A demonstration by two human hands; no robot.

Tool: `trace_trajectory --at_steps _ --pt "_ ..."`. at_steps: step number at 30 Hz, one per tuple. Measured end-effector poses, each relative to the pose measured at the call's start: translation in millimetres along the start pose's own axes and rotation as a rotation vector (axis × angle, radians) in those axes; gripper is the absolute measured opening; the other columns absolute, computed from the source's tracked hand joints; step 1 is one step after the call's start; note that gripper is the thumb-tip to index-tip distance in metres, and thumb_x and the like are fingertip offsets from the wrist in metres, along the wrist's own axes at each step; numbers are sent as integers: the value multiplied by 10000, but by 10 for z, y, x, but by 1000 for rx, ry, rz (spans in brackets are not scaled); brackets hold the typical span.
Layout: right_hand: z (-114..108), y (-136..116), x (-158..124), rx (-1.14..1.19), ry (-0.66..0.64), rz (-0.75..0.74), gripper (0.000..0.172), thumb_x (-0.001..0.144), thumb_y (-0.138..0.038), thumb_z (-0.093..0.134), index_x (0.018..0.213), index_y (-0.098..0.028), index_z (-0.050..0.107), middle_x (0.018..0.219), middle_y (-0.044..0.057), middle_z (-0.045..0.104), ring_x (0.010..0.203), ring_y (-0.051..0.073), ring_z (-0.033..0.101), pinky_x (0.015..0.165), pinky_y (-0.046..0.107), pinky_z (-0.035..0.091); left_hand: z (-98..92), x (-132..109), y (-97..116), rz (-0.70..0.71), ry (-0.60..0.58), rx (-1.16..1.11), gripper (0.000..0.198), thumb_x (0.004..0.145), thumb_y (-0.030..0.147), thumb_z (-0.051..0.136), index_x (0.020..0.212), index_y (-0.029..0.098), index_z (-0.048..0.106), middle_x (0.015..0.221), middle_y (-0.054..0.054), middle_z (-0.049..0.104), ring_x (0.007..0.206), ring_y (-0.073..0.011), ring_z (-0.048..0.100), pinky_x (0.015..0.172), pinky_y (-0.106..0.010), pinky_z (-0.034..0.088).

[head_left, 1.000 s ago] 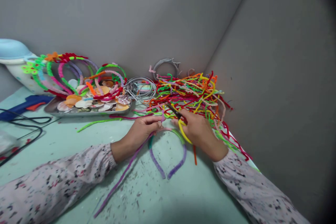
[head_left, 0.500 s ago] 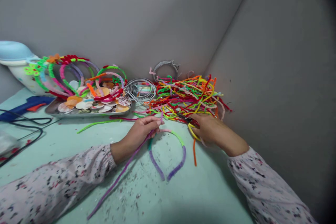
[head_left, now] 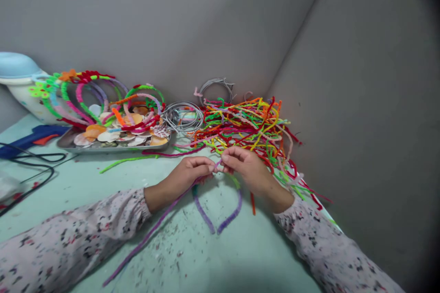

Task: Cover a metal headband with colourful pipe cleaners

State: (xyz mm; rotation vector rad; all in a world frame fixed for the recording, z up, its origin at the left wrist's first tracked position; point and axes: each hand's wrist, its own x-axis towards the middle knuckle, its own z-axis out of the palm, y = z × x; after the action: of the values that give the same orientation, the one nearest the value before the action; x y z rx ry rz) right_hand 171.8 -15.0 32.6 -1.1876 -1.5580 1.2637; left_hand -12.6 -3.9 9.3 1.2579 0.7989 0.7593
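Note:
A long purple pipe cleaner (head_left: 151,234) is pinched in my left hand (head_left: 192,171), its tail trailing down to the lower left. My right hand (head_left: 245,169) has its thumb and fingertips closed on the short upper end of the same pipe cleaner, fingertips almost meeting my left ones. Just below both hands lies a headband (head_left: 231,220) wrapped in purple, green and other colours; its top is partly hidden behind my fingers. An orange pipe cleaner piece (head_left: 253,203) lies under my right wrist.
Behind my hands is a heap of coloured pipe cleaners (head_left: 247,121). Coils of grey wire (head_left: 184,119) sit left of it. Farther left are a metal tray (head_left: 117,149) of shells with finished headbands (head_left: 82,100), and a blue glue gun (head_left: 29,139) with its cord. Grey walls close the back and right.
My right hand has come left from the dark-bladed scissors at the heap's front edge to the pipe cleaner's upper end. The scissors no longer show. My left hand stays about where it was.

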Motion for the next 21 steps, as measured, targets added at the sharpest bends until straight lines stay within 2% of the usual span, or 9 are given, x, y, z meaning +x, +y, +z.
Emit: trace_trajectory --at_steps 6,11,15,21 --pt "55 83 19 14 127 13 229 830 -400 560 806 -173 559 639 -37 564 579 97 518 568 227 415 -7 12 -12 -5 16 43 165 786 313 602 767 150 610 602 31 517 512 -73 374 492 -217 242" --pt "91 198 25 34 81 -6 240 857 -410 526 789 -182 557 636 -28 580 579 108 525 555 236 410 -9 -2 -10 -19 -9 69 249 800 384 611 808 136 629 627 21 525 526 -71 372 493 -219 231" --pt "119 232 15 43 93 -60 226 856 -404 541 784 -190 557 644 -36 572 590 105 523 557 232 408 -8 9 -32 -7 -7 39 265 781 395 643 756 134 609 603 33 476 528 -68 339 494 -222 207" --pt "146 271 23 182 86 11 285 833 -454 560 740 -186 538 629 -26 566 564 103 513 540 232 405 -3 36 -43 -28 -69 75 277 796 409 600 739 139 577 580 36 454 495 -70 320 468 -221 205"
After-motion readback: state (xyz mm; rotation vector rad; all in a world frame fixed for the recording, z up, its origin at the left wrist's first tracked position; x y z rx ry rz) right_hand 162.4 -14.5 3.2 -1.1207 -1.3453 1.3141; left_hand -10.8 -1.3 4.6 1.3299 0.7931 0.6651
